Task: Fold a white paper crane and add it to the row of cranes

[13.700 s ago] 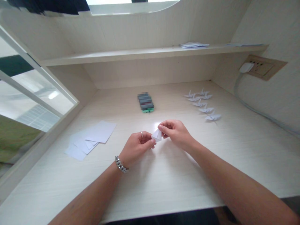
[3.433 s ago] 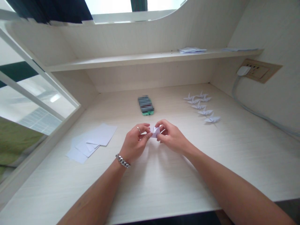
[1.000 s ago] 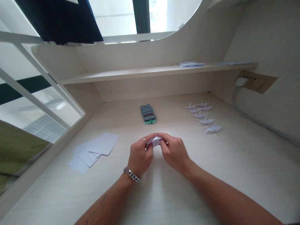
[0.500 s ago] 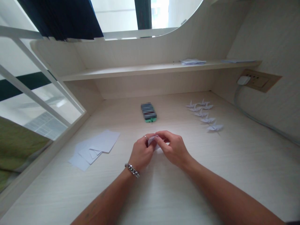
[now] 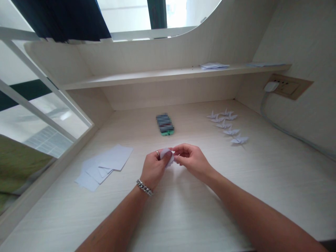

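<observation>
Both of your hands are closed on 1 small folded paper [image 5: 168, 156], held just above the desk [image 5: 183, 210] in front of you. Your left hand [image 5: 153, 168] clamps the paper's left side, thumb on top. Your right hand [image 5: 191, 159] pinches its right edge with thumb and forefinger.

Change over the last 1 s: the paper then stood as a peak above your fingertips. It now lies flatter against your left thumb, and your hands have moved slightly apart. Judged from this, the fold in hand is being pressed or opened rather than released. The crease itself is too small to read.

A ring [image 5: 157, 153] and a bracelet [image 5: 144, 187] sit on your left hand and wrist. Loose sheets [image 5: 110, 161] lie well to the left. A blurred green-edged block [image 5: 165, 124] lies beyond your hands. A row of finished paper cranes [image 5: 227, 124] stands at the far right, apart from both hands.
</observation>
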{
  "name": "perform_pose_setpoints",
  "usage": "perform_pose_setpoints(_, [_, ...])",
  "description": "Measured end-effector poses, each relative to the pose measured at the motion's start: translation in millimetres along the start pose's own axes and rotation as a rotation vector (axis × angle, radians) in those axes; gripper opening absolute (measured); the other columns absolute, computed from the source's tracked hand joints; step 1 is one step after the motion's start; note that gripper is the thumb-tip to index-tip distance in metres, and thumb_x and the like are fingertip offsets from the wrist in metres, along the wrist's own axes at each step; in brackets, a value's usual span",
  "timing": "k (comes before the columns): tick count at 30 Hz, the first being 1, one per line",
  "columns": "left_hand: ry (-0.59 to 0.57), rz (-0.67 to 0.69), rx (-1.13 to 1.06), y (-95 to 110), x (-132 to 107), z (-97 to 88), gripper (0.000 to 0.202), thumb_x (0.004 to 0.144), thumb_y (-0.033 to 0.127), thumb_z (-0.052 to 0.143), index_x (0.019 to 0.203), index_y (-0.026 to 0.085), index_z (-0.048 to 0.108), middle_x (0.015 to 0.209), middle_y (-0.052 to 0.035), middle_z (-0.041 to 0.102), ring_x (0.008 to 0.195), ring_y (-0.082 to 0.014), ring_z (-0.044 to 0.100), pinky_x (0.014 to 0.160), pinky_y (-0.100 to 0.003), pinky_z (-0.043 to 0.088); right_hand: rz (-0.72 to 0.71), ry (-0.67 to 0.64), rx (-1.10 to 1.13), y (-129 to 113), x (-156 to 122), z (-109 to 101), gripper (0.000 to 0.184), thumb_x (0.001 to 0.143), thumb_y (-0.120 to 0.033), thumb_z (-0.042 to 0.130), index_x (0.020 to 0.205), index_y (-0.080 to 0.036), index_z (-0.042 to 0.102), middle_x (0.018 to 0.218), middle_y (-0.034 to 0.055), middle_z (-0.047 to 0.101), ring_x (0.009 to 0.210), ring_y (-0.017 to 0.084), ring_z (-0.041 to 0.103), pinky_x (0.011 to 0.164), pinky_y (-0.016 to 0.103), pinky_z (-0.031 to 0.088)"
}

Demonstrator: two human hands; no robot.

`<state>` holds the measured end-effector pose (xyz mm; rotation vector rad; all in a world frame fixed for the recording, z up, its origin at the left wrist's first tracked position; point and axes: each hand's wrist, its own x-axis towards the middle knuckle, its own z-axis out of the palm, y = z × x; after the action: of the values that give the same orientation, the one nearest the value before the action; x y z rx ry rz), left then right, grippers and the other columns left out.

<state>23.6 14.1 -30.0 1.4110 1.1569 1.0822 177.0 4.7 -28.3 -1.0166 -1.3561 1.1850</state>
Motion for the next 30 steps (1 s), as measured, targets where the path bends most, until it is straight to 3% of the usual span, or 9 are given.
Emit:
perform_pose_setpoints(3, [-0.010,0.011,0.014,-0.2,0.3,-0.3,0.038,0.075,0.049,0.067,0.084,0.012,0.073,0.073,-0.0044,0.070,0.069,-0.0179,0.062,0.064,-0.025,0.047,0.047,-0.022,0.022,0.4,0.4,-0.8,0.028,0.066,-0.015,0.067,0.094,-0.014,0.071,0.075,0.0029,0.068,0.064,0.012,0.061,0.055,0.022,0.046])
perform_pose_setpoints(9, [-0.060,-0.011,0.016,4.1,-2.5,-2.9,0.041,0.075,0.053,0.066,0.072,0.011,0.070,0.063,-0.0016,0.064,0.059,-0.0146,0.057,0.054,-0.023,0.042,0.041,-0.083,0.059,1.5,1.4,-4.7,0.029,0.074,-0.027,0.067,0.101,-0.015,0.072,0.077,0.0041,0.071,0.062,0.011,0.058,0.057,0.023,0.046])
perform_pose_setpoints(13, [-0.147,-0.002,-0.083,2.5,-1.4,-7.3,0.040,0.074,0.050,0.068,0.082,0.011,0.071,0.071,-0.0041,0.069,0.065,-0.0162,0.060,0.062,-0.024,0.045,-0.002,-0.106,0.026,-4.2,-0.7,-5.6,0.030,0.077,-0.027,0.067,0.104,-0.017,0.073,0.083,0.0048,0.073,0.064,0.011,0.057,0.059,0.024,0.045])
perform_pose_setpoints(19, [-0.164,0.013,-0.158,-2.4,0.7,-9.7,0.048,0.072,0.053,0.070,0.094,0.011,0.073,0.084,-0.0089,0.073,0.073,-0.0186,0.064,0.066,-0.026,0.049,-0.044,-0.105,0.093,-9.9,-4.4,-3.2,0.028,0.075,-0.026,0.070,0.102,-0.019,0.074,0.090,0.0055,0.075,0.075,0.016,0.065,0.073,0.030,0.052])
perform_pose_setpoints(23, [-0.193,0.022,-0.140,-4.5,1.0,-10.4,0.048,0.075,0.050,0.069,0.104,0.012,0.072,0.097,-0.0120,0.073,0.085,-0.0222,0.066,0.074,-0.029,0.051,-0.039,-0.078,0.038,-10.7,-5.7,-2.3,0.028,0.073,-0.027,0.073,0.099,-0.019,0.075,0.088,0.0056,0.075,0.075,0.016,0.066,0.074,0.031,0.053])
perform_pose_setpoints(27, [-0.160,0.014,-0.075,-2.0,0.3,-8.8,0.051,0.074,0.049,0.070,0.110,0.013,0.070,0.105,-0.0131,0.073,0.097,-0.0267,0.066,0.083,-0.033,0.052,-0.046,-0.017,-0.072,-12.5,-6.8,-1.9,0.024,0.071,-0.030,0.074,0.092,-0.018,0.075,0.087,0.0056,0.075,0.074,0.016,0.066,0.072,0.030,0.053])
perform_pose_setpoints(30, [-0.117,0.018,-0.076,1.2,-0.7,-6.4,0.052,0.071,0.047,0.073,0.109,0.012,0.071,0.103,-0.0136,0.074,0.096,-0.0278,0.068,0.084,-0.035,0.053,-0.062,0.006,-0.157,-14.4,-7.4,-2.1,0.022,0.072,-0.031,0.074,0.089,-0.017,0.074,0.085,0.0055,0.074,0.073,0.016,0.066,0.069,0.029,0.052])
